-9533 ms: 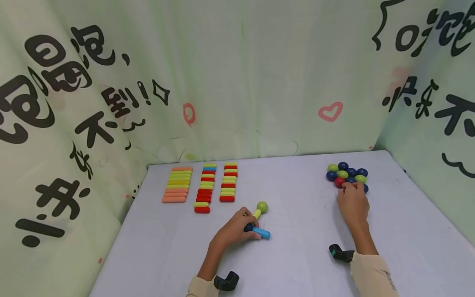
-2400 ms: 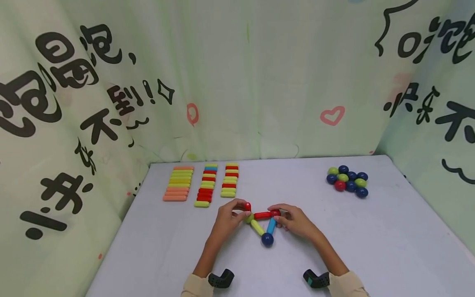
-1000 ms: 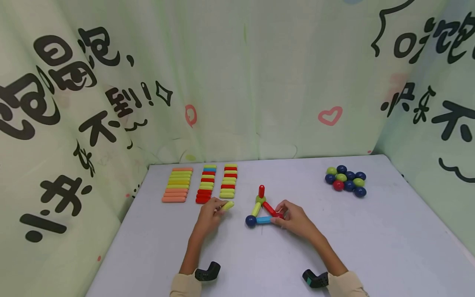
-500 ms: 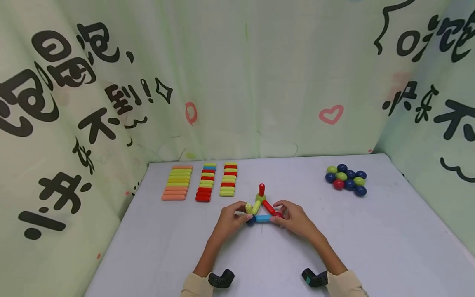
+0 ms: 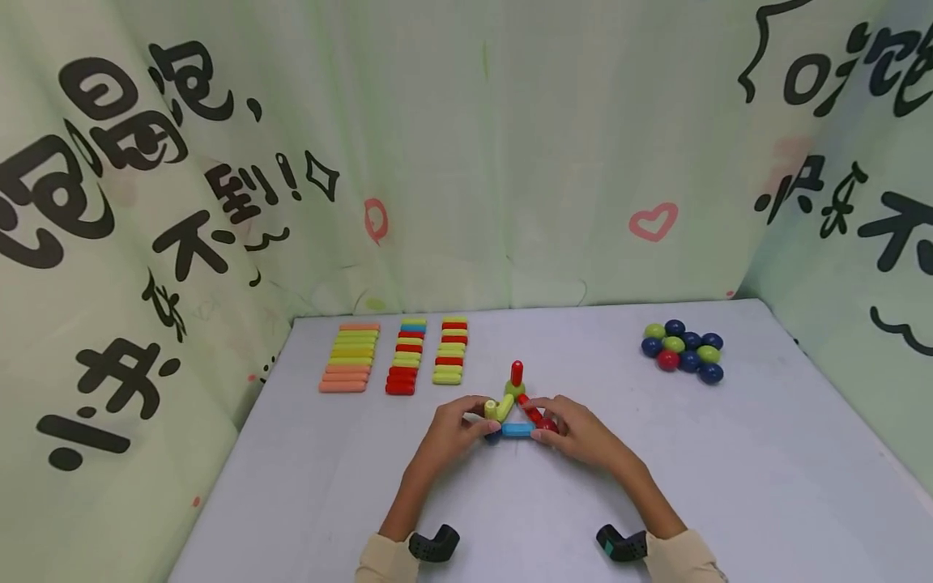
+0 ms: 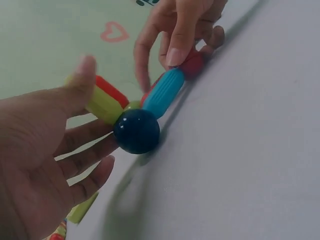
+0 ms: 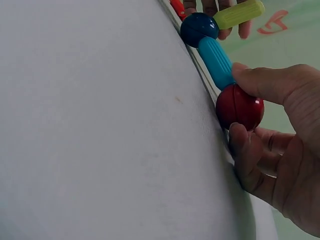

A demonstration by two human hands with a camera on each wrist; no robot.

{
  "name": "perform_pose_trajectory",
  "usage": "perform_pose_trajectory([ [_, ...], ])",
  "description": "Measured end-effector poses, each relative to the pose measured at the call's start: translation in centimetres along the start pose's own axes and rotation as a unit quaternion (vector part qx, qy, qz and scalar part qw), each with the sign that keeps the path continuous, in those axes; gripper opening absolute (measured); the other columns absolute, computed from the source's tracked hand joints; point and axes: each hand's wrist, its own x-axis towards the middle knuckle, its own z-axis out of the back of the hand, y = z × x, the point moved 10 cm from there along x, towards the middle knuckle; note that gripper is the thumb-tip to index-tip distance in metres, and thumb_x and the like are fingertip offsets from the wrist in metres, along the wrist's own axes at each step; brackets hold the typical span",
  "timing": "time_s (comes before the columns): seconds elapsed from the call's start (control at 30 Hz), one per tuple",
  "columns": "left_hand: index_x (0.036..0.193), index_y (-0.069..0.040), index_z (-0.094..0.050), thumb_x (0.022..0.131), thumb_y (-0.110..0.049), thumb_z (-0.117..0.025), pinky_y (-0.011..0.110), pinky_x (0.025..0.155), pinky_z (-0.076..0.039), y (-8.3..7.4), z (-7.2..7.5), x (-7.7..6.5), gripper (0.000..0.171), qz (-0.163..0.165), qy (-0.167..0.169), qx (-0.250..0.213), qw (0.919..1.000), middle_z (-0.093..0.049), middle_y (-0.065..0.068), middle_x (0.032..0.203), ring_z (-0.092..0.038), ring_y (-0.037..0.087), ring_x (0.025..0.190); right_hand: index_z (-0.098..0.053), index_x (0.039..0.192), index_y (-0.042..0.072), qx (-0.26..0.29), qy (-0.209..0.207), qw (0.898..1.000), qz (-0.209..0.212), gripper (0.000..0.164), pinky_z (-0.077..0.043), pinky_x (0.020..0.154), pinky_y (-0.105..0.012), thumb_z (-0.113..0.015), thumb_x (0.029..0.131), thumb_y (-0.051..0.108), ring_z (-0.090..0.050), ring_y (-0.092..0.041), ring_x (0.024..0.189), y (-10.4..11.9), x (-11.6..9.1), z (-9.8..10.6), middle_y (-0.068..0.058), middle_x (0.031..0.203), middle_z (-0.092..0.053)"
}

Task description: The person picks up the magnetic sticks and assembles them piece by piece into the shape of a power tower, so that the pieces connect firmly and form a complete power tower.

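A triangle of toy rods and balls lies mid-table. Its near side is a blue rod (image 5: 517,430) joining a dark blue ball (image 6: 137,131) to a red ball (image 7: 240,107). A red rod (image 5: 517,372) stands upright on the green ball (image 5: 514,389) at the far corner. On the dark blue ball, a yellow-green rod (image 5: 491,410) points up, pinched by my left hand (image 5: 452,429), whose other fingers spread behind the ball. My right hand (image 5: 583,433) grips the red ball, thumb at the blue rod's end, fingertips curled against the ball.
At the back left lie a block of salmon and yellow rods (image 5: 346,368) and two columns of mixed rods, one on the left (image 5: 404,360) and one on the right (image 5: 450,360). Several blue, green and red balls (image 5: 688,362) cluster at the back right. A printed curtain (image 5: 554,162) backs the white table (image 5: 291,486).
Left hand carried a yellow-green rod from the column onto the dark blue ball, where it now stands up. Over the last half second, the right hand's fingers shifted slightly along the red rod.
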Motion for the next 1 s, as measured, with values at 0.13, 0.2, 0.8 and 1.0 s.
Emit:
perform_pose_trajectory([
  [0.13, 0.118, -0.012, -0.067, 0.102, -0.037, -0.048, 0.038, 0.092, -0.054, 1.0, 1.8, 0.5, 0.035, 0.023, -0.034, -0.012, 0.9991, -0.07, 0.004, 0.111, -0.064, 0.02, 0.105, -0.068, 0.123, 0.014, -0.026, 0.021, 0.999, 0.02, 0.035, -0.039, 0.06, -0.019, -0.068, 0.091, 0.03, -0.043, -0.005, 0.074, 0.5, 0.1, -0.4, 0.004, 0.087, -0.052],
  [0.2, 0.114, -0.011, -0.068, 0.103, -0.033, -0.047, 0.036, 0.09, -0.055, 1.6, 3.2, 0.9, 0.031, 0.038, -0.07, 0.015, 0.9967, -0.069, 0.004, 0.107, -0.064, 0.019, 0.1, -0.068, 0.123, 0.014, -0.023, 0.026, 0.999, 0.011, 0.036, -0.039, 0.06, -0.018, -0.069, 0.091, 0.031, -0.043, -0.006, 0.074, 0.5, 0.2, -0.5, 0.004, 0.086, -0.05],
  [0.8, 0.116, -0.012, -0.067, 0.088, -0.014, -0.072, 0.031, 0.073, -0.056, 3.9, 4.2, 3.1, 0.028, 0.157, -0.053, 0.262, 0.9507, -0.049, 0.017, 0.118, -0.058, 0.022, 0.089, -0.047, 0.128, 0.005, 0.187, -0.022, 0.974, -0.122, 0.041, -0.057, 0.055, -0.029, -0.066, 0.094, 0.018, -0.064, -0.019, 0.065, -3.2, -0.1, 0.9, -0.02, 0.099, -0.062],
  [1.0, 0.101, -0.012, -0.072, 0.083, -0.016, -0.079, 0.029, 0.065, -0.052, 3.3, 4.1, 2.4, 0.02, 0.154, -0.053, 0.294, 0.942, -0.049, 0.01, 0.103, -0.05, 0.019, 0.089, -0.028, 0.151, 0.005, 0.183, 0.044, 0.976, -0.112, 0.075, -0.056, 0.059, -0.029, -0.07, 0.09, 0.02, -0.059, -0.016, 0.066, -3.5, 1.4, -0.1, -0.024, 0.1, -0.063],
])
